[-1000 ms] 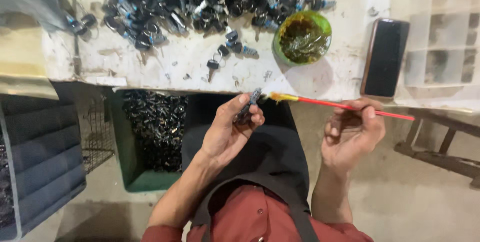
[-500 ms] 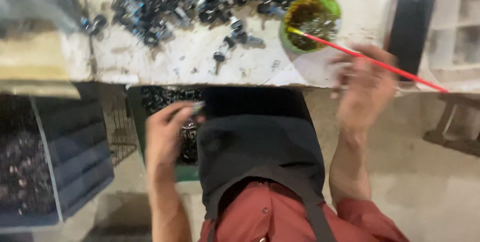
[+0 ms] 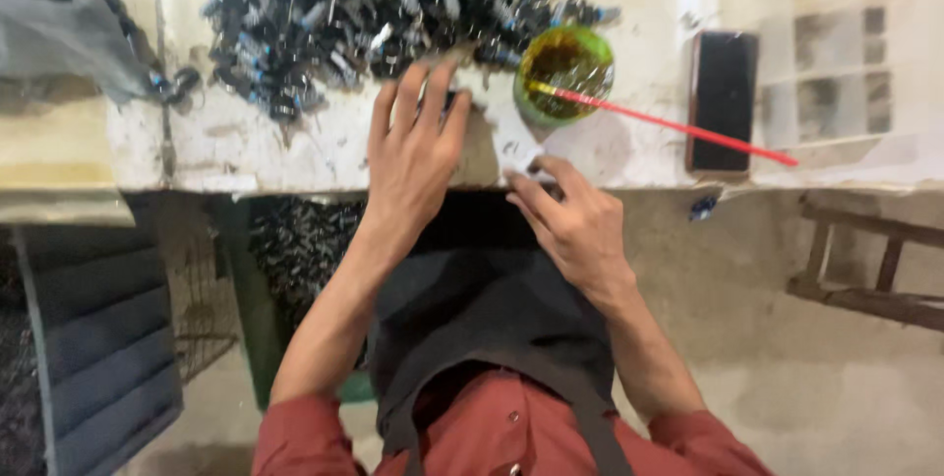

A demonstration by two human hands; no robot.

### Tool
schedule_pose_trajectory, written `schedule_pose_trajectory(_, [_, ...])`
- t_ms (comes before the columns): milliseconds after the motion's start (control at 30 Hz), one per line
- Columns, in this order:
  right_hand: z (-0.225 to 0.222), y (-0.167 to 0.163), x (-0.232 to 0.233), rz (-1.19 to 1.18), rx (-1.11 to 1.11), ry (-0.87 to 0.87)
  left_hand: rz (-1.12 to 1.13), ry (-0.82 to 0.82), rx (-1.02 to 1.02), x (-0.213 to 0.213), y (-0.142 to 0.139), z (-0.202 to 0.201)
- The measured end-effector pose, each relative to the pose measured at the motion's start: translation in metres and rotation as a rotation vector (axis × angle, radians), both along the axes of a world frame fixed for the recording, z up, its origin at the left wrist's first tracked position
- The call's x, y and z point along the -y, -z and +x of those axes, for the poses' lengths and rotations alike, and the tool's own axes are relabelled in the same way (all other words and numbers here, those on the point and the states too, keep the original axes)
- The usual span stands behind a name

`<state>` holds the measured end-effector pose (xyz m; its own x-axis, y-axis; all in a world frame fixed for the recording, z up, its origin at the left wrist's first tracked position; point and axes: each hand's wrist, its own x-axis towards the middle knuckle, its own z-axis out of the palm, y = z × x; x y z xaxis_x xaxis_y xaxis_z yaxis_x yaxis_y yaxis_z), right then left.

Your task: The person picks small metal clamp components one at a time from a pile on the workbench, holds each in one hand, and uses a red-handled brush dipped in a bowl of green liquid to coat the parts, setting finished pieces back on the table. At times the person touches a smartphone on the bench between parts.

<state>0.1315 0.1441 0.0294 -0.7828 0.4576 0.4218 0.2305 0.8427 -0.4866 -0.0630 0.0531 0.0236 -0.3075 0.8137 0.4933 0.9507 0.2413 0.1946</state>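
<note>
Reaching up the middle of the frame, the left hand (image 3: 413,156) lay flat on the white worktop (image 3: 226,147), its fingers (image 3: 433,92) spread open and their tips touching the lower edge of the pile of small dark parts (image 3: 374,14) that filled the upper centre. Just right of it, the right hand (image 3: 570,225) rested at the worktop's near edge with fingers loosely curled; whether they held anything could not be told. A green cup (image 3: 565,68) stood above the right hand, a red stick (image 3: 678,127) leaning out of it toward the right. A black phone (image 3: 723,102) lay further right. A green bin (image 3: 300,260) of dark parts sat below the worktop, lower left.
</note>
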Motion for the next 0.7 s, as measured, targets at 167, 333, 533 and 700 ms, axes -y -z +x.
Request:
schedule_pose_trajectory(167, [-0.004,0.008,-0.010,-0.150,-0.135,0.060,0.387,-0.091,0.658,0.037,-0.004,0.026])
schedule_pose_trajectory(333, [-0.012,0.020,-0.011,-0.054,-0.052,0.071,0.500,-0.128,1.095,0.064,-0.004,0.055])
schedule_pose_trajectory(533, [-0.011,0.012,-0.007,-0.342,0.019,0.143,0.476,-0.087,1.034,0.066,-0.004,0.071])
schedule_pose_trajectory(700, [0.009,0.005,0.022,-0.766,-0.310,0.040,0.425,0.019,1.967,0.055,0.012,0.084])
